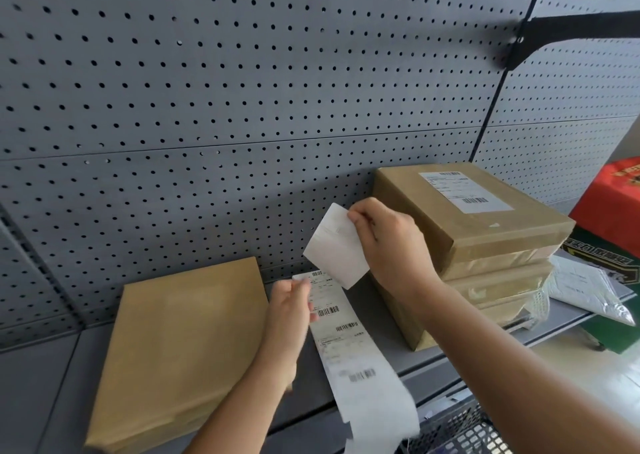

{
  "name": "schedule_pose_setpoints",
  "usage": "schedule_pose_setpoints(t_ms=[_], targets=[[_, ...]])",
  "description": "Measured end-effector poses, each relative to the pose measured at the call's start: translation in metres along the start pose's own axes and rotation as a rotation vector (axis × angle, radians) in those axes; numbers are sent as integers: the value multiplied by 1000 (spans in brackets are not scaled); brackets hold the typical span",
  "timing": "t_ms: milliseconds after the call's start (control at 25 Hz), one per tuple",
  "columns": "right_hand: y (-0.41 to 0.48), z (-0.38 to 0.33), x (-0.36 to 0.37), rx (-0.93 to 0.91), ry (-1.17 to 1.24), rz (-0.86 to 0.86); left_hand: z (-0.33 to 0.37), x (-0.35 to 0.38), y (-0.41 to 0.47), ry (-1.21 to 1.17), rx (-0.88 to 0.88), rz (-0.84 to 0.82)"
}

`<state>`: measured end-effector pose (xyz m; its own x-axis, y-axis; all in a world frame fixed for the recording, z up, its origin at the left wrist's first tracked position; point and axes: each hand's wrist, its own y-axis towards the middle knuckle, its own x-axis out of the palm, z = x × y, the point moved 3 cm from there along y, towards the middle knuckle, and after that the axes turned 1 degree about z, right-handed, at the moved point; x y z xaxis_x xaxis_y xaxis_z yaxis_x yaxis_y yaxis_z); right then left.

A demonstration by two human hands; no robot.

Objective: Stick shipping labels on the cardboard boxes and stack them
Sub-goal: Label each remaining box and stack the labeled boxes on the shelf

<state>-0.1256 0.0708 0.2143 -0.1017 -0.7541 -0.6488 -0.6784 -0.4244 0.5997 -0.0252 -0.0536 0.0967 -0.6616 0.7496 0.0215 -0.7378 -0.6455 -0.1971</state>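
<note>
A flat brown cardboard box point(180, 343) with a bare top lies on the grey shelf point(41, 384) at the left. To the right stands a stack of brown boxes point(485, 263); the top one carries a white shipping label point(464, 190). My left hand point(291, 304) pinches the upper end of a long strip of printed labels point(349, 346) that hangs down past the shelf's front edge. My right hand point(384, 242) holds a white label point(337, 246) by its upper corner, curled up above the strip with its blank side facing me.
A grey pegboard wall point(242, 90) backs the shelf. A white plastic mailer bag point(588, 287) lies right of the stack, and red and green cartons point(616, 218) stand beyond it. A black mesh basket point(460, 433) sits below the shelf's front edge.
</note>
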Motion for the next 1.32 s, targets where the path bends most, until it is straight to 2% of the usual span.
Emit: schedule_pose_setpoints(t_ms=[120, 200, 320, 440, 600, 680, 760, 840, 880, 960, 1000, 1120, 1320], targets=[[-17, -17, 13, -159, 11, 20, 19, -16, -3, -394, -176, -85], [-28, -27, 23, -269, 8, -16, 30, -29, -3, -469, -217, -138], [-43, -43, 41, -394, 17, -111, 38, -49, -3, -469, -208, -144], [-55, -55, 59, -492, 12, -189, 38, -70, -5, -472, -204, -80], [-63, -62, 81, -510, 105, -397, 31, -102, -4, -362, -165, 24], [-67, -62, 90, -430, 189, -522, 27, -118, -6, -334, -139, 87], [-66, -64, 94, -287, 295, -500, 25, -132, -8, -326, -116, 145], [-59, -58, 103, 12, 449, -407, 23, -146, -10, -311, -101, 183], [-56, -55, 113, 196, 533, -426, 22, -153, -11, -303, -97, 200], [-57, -50, 140, 493, 692, -570, 20, -164, -13, -290, -93, 227], [-59, -50, 152, 580, 745, -640, 18, -169, -14, -286, -93, 238], [-60, -61, 171, 704, 826, -703, 13, -182, -14, -283, -95, 263], [-53, -75, 185, 601, 668, -667, 4, -201, -5, -118, -77, 297]])
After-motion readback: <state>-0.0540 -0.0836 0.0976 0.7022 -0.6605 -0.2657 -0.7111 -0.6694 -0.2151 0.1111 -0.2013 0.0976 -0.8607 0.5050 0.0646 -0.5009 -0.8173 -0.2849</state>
